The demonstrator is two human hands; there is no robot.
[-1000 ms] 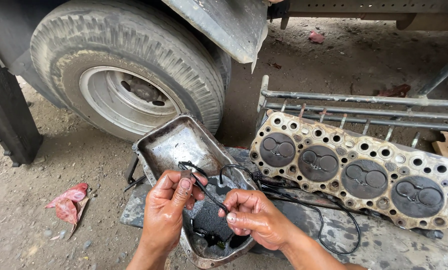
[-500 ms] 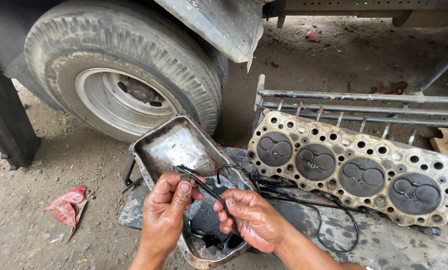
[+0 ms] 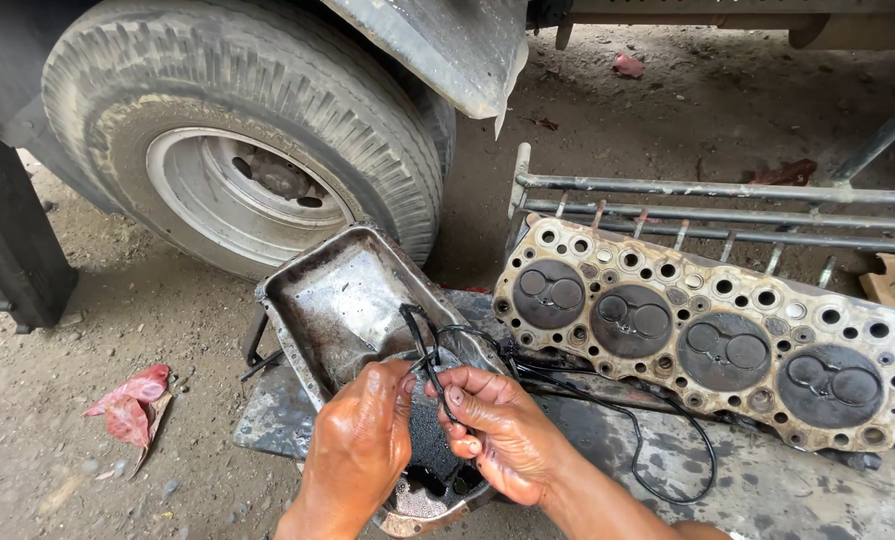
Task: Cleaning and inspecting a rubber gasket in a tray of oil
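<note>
1. Landmark: the oily metal pan (image 3: 343, 300), lying tilted on a dirty slab, centre of view. All places are given from it.
2. Far left of the pan: a red rag (image 3: 133, 408) on the dirt.
3. Behind the pan, up and left: a truck wheel (image 3: 243, 130) under a fender.
4. At the pan's near end: left hand (image 3: 360, 452), fingers closed in a narrow pinch on a thin black rubber seal (image 3: 426, 352).
5. Just right of it, over the same near end: right hand (image 3: 500, 432), fingertips also pinched on the seal. The hands nearly touch.
6. The seal loops up over the pan's middle; its long slack trails right across the slab in a wide curve.
7. Right of the pan: an engine cylinder head (image 3: 708, 340), four round chambers facing up, leaning on a metal rack (image 3: 728, 195).
8. Progress, judged: seal free of any groove and in hand, being sorted or untangled; much of it lies loose. Pan bare and oily; nothing fitted to it yet.
</note>
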